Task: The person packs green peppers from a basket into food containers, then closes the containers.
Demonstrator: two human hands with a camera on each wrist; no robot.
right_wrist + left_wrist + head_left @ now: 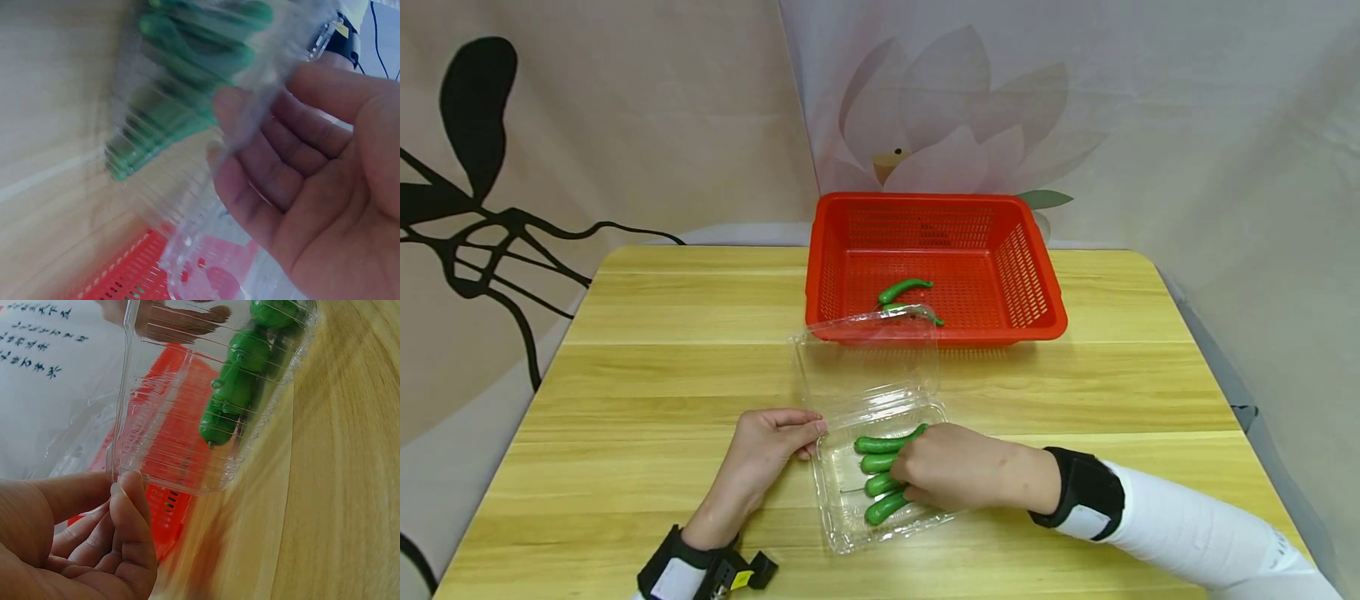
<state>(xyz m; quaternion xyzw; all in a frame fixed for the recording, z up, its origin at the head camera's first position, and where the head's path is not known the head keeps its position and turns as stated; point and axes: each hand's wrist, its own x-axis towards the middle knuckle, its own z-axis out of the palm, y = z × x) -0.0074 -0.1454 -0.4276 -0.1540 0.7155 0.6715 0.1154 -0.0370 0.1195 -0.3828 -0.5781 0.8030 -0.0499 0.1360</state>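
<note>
Green peppers (877,463) are apparently being arranged within the clear container (842,523), its edge pinched by the left hand (765,450); any grasp by the right hand (947,468) cannot be judged. Next, even alignment seems required.

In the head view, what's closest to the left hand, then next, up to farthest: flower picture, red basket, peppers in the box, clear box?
From the left hand:
1. Clear box: the hand pinches its left edge.
2. Peppers in the box: right of the hand.
3. Red basket: past the box.
4. Flower picture: behind the basket.
</note>
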